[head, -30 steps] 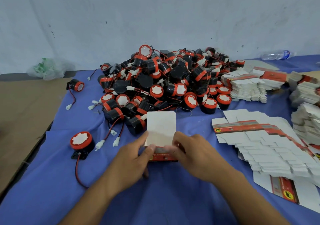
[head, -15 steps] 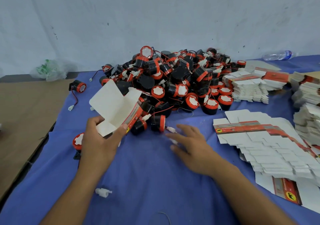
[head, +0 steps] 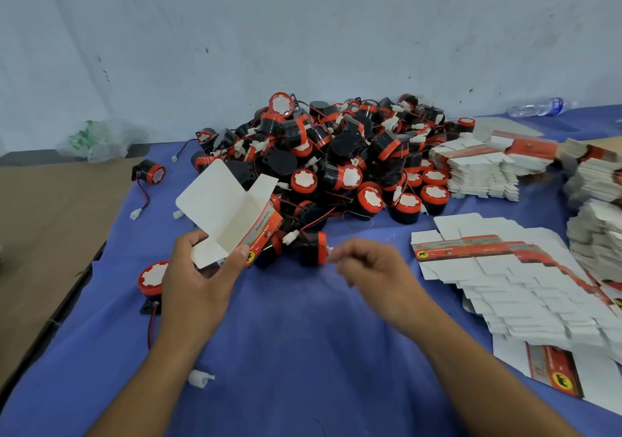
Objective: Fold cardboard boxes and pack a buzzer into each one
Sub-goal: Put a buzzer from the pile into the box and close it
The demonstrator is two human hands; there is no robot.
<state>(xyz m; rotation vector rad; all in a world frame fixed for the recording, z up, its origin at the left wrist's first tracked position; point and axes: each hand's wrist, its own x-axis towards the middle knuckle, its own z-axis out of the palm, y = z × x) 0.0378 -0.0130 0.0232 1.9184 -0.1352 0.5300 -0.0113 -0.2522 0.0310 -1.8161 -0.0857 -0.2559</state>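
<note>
My left hand (head: 202,278) grips a half-folded cardboard box (head: 232,211), white inside with a red printed side, its top flaps standing open and tilted up to the left. Just right of the box a black and red buzzer (head: 313,248) lies on its side at the near edge of the big buzzer pile (head: 336,160). My right hand (head: 370,265) hovers beside it, blurred, fingers curled and pinching the small white connector (head: 331,252) at the buzzer's end.
Flat box blanks (head: 511,275) fan out on the right, with more stacks (head: 478,174) behind. One loose buzzer (head: 151,278) lies by my left wrist, another (head: 151,172) far left. A white connector (head: 200,378) lies on the blue cloth (head: 303,352). Brown cardboard (head: 50,217) borders the left.
The box went from flat under both hands to lifted left in my left hand. My right hand reached toward the pile, then curled its fingers at a buzzer's connector.
</note>
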